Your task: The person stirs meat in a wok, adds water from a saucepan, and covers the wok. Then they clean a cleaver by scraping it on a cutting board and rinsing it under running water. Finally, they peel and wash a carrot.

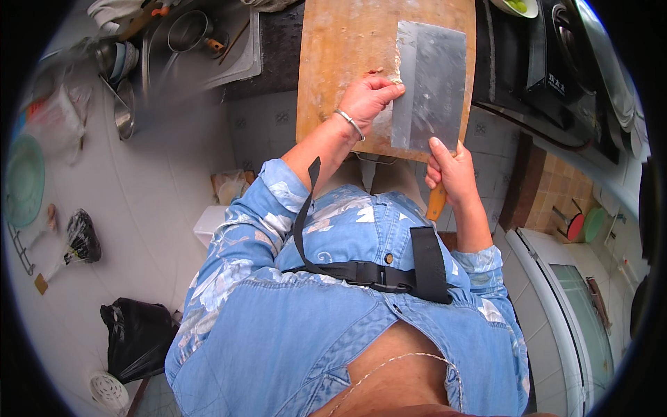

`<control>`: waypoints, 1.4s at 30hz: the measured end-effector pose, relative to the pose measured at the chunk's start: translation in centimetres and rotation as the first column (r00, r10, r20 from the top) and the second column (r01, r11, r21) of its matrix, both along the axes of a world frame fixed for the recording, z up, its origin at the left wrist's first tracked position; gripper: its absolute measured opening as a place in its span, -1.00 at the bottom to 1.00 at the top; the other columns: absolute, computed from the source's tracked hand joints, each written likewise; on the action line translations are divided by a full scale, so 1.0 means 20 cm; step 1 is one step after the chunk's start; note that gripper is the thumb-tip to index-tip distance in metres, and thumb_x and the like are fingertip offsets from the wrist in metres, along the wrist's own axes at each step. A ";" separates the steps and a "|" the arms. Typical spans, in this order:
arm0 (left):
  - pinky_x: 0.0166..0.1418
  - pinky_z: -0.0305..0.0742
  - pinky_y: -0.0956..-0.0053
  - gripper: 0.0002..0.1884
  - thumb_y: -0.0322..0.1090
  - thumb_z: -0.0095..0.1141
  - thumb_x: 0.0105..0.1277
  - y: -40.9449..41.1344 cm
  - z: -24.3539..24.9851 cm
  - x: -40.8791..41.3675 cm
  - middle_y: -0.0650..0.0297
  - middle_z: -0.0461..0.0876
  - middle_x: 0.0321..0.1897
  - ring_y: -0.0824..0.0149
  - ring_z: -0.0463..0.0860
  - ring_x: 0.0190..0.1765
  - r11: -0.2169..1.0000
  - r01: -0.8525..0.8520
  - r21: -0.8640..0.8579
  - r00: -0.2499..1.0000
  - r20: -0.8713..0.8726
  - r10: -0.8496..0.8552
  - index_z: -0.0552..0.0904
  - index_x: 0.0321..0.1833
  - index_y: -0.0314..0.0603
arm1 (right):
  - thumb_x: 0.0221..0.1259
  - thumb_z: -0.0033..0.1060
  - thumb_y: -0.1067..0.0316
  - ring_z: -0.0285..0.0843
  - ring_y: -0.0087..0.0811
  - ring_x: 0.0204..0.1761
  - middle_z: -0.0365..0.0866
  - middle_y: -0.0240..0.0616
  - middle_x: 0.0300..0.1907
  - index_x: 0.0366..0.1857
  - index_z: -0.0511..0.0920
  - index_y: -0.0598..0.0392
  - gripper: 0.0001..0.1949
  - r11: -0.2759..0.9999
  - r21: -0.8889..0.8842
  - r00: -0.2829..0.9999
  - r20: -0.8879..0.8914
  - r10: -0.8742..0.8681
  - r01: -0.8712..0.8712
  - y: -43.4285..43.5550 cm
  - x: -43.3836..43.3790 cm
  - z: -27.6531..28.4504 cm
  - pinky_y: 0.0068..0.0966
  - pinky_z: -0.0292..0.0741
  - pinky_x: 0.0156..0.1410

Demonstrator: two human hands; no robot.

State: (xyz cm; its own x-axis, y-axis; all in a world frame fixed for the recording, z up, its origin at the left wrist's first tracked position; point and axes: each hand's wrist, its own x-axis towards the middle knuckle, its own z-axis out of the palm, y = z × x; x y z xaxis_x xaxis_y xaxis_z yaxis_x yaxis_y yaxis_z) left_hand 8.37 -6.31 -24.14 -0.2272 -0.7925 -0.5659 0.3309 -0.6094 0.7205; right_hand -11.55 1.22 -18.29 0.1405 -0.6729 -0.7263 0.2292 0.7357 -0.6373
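My right hand grips the wooden handle of a broad steel cleaver. The wide, smeared cleaver blade lies flat over the right part of a wooden cutting board. My left hand, with a metal bangle at the wrist, has thumb and fingertips pinched on a pale, crumbly bit at the blade's left edge. More of this pale food matter runs up along that edge; what it is cannot be told. Small reddish bits are on the board beside my left hand.
A sink with a strainer is at the upper left. A dark stove stands on the right, near a bowl of green fruit. A black plastic bag hangs at the lower left.
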 end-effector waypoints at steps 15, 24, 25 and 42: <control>-0.24 0.37 0.67 -0.89 -0.39 0.28 0.29 0.11 0.14 0.31 0.41 0.67 -0.35 0.57 0.47 -0.38 0.848 -0.529 -0.005 0.822 -0.250 0.511 0.71 -0.18 -0.25 | 0.39 0.16 0.23 0.25 -0.60 -0.72 0.32 -0.45 -0.68 -0.28 0.42 0.08 -0.81 0.875 -0.181 0.889 -0.191 0.417 -0.449 -0.01 0.10 0.05 -0.57 0.29 -0.61; -0.24 0.39 0.67 -0.81 -0.39 0.17 0.38 0.60 0.19 0.99 0.33 0.62 -0.38 0.53 0.47 -0.38 0.497 -0.789 -0.361 0.567 -0.118 0.815 0.69 -0.12 -0.43 | 0.35 0.21 0.36 0.30 -0.71 -0.70 0.42 -0.50 -0.68 -0.27 0.59 0.23 -0.86 0.552 -0.300 0.619 -0.509 0.598 -0.778 -0.13 0.18 0.05 -0.66 0.19 -0.59; -0.25 0.36 0.69 -0.79 -0.36 0.17 0.38 0.74 0.18 1.06 0.39 0.60 -0.39 0.57 0.43 -0.38 0.500 -0.752 -0.429 0.535 0.046 0.844 0.70 -0.08 -0.38 | 0.34 0.21 0.38 0.30 -0.72 -0.69 0.42 -0.51 -0.67 -0.28 0.60 0.24 -0.87 0.551 -0.299 0.617 -0.519 0.591 -0.779 -0.15 0.18 0.06 -0.67 0.18 -0.59; 0.02 0.55 0.10 -0.66 -0.07 -0.02 0.37 2.84 -0.72 0.83 -0.03 0.68 -0.15 -0.11 0.65 -0.10 0.665 -0.595 0.451 0.233 0.889 -0.395 0.74 -0.21 -0.15 | 0.40 0.15 0.25 0.23 -0.61 -0.77 0.25 -0.44 -0.74 -0.27 0.49 0.17 -0.80 0.600 -0.302 0.617 -0.659 0.430 -0.741 -0.28 0.12 0.06 -0.58 0.24 -0.68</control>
State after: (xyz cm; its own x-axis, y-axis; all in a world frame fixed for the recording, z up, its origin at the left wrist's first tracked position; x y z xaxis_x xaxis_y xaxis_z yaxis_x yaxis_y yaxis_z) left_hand 24.93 50.48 -38.58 0.8539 -0.0789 -0.5144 -0.1149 -0.9926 -0.0385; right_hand -9.07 -4.40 -17.10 0.3921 -0.8332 -0.3900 -0.5729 0.1105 -0.8121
